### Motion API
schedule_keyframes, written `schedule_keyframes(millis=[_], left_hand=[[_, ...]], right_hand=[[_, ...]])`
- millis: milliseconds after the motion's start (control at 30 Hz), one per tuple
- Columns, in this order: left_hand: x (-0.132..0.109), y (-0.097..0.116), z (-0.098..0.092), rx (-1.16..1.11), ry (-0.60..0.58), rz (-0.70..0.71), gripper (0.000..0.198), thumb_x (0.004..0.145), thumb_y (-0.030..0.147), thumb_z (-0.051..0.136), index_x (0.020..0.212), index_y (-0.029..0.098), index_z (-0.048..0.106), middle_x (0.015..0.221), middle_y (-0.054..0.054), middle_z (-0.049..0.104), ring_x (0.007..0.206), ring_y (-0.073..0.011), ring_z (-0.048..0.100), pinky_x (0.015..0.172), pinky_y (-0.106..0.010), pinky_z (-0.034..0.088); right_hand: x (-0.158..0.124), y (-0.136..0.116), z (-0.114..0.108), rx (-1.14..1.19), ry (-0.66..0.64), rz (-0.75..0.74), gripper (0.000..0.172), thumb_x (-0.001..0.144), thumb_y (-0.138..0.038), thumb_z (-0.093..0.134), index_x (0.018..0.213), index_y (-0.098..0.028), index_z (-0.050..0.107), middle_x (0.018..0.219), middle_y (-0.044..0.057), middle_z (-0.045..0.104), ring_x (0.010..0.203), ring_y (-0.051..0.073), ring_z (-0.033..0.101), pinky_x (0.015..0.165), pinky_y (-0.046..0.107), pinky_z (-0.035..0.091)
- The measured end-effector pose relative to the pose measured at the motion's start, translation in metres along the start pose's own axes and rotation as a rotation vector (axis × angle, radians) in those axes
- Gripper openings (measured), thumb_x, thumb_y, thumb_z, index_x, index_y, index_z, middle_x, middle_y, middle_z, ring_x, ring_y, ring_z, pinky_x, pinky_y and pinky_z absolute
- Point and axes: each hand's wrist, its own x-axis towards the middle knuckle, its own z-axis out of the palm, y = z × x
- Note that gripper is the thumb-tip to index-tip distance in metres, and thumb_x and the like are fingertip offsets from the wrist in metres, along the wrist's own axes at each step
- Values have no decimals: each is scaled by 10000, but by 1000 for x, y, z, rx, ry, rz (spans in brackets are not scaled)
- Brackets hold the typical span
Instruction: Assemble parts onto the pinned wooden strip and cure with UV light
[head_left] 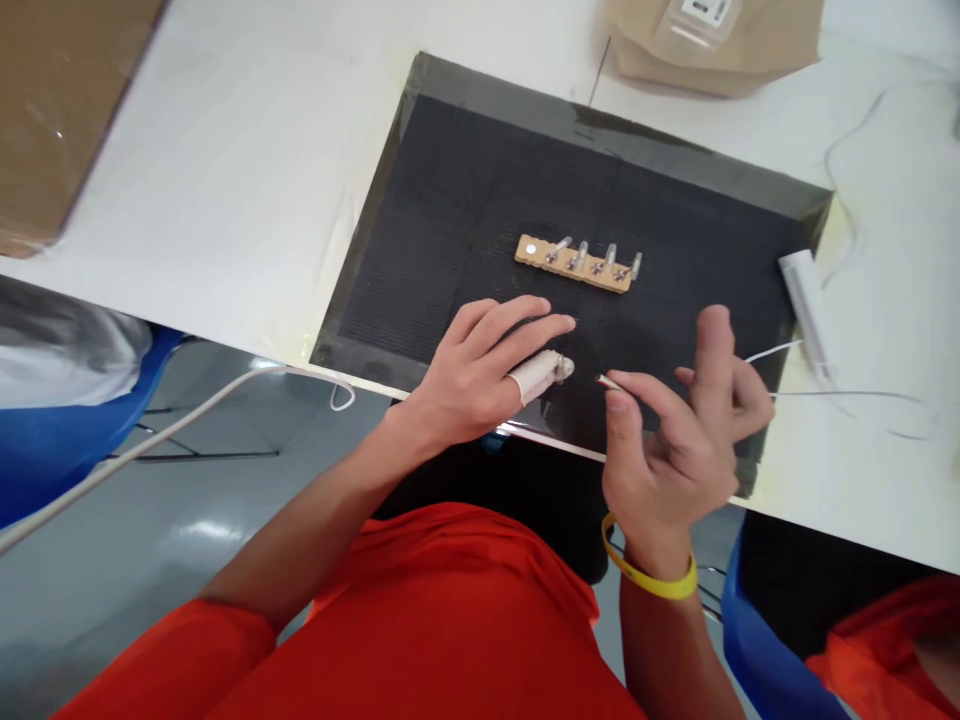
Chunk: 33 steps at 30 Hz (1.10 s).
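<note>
My left hand (480,372) hovers over the near edge of a black mat (450,190), fingers stretched out and apart. A white wrap (536,377) covers its thumb, with a greyish, uneven tip. Between thumb and forefinger, my right hand (675,430) pinches a thin white wire (606,381), its short end pointing left; the other fingers are raised. Ahead of both hands, apart from them, a tan notched strip (536,252) lies on the mat. It carries a white dot at its left end and several metal fittings with clear tubes standing up.
At the mat's right edge lies a white tube-like piece (806,305) with thin wires beside it. Brown paper with a clear plastic box (697,30) is at the back. A cardboard piece (67,110) occupies the far left. A white cable (187,415) crosses at left; another person's orange sleeve (885,640) shows lower right.
</note>
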Motion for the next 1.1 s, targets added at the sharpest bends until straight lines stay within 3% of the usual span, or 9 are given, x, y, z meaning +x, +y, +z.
schedule_keyframes(millis=[133,300,400,500,600,733,867,1000,1100], left_hand=[[0,0,-1,-37,-4,-11,131,1020,283,667,926,213,724,1255,-49,783,1253,-229,676,1009,-398,498],[1,-1,-1,-29,24,-4,119,1021,269,662,945,201,724,1247,-53,789,1231,-226,685,995,-393,505],[2,-1,-1,-5,55,20,150,1003,286,696,879,204,715,1211,-39,803,1197,-221,700,967,-382,519],[3,-1,-1,9,24,17,151,1017,285,673,891,219,725,1225,-22,800,1213,-211,696,967,-381,520],[3,-1,-1,1,31,30,128,1007,293,693,906,219,722,1223,-23,798,1212,-211,696,961,-377,519],[1,0,-1,-5,12,37,88,1019,275,672,964,217,709,1266,-28,779,1246,-209,683,1002,-380,504],[-1,1,-2,39,-15,36,57,1022,269,660,1006,235,703,1337,-8,751,1272,-212,676,1025,-391,512],[-1,1,-2,72,-47,-4,79,1029,274,627,990,264,696,1363,23,735,1280,-225,679,1019,-420,539],[-1,1,-1,42,-41,-37,71,1024,296,639,975,267,682,1342,25,741,1265,-229,688,1010,-426,549]], right_hand=[[10,4,0,-19,-43,-69,151,938,-156,703,1039,-242,774,1669,99,479,1318,344,532,1016,560,501],[17,8,-2,-73,-100,-259,187,918,-195,745,1091,-262,767,1682,59,465,1322,333,531,1041,534,491],[14,14,-3,-94,-53,-197,184,927,-177,722,1087,-254,770,1689,66,454,1307,337,525,979,514,511],[10,20,-4,-89,-60,-250,207,920,-194,735,1107,-272,777,1677,50,470,1283,330,540,941,496,513],[12,24,-7,-97,37,-170,225,934,-168,703,1127,-258,776,1688,38,457,1317,337,511,911,483,516],[20,26,-12,-118,-82,-317,244,894,-147,755,1120,-234,784,1729,36,378,1319,346,515,945,497,522],[27,27,-12,-114,-49,-268,260,899,-142,746,1140,-236,776,1729,18,373,1325,341,520,941,486,531],[29,25,-10,-68,-158,-380,284,890,-164,772,1162,-246,766,1743,-19,338,1346,323,516,1018,482,509],[30,23,-8,-62,-119,-336,299,906,-174,751,1192,-259,756,1748,-17,335,1380,328,489,1019,486,511]])
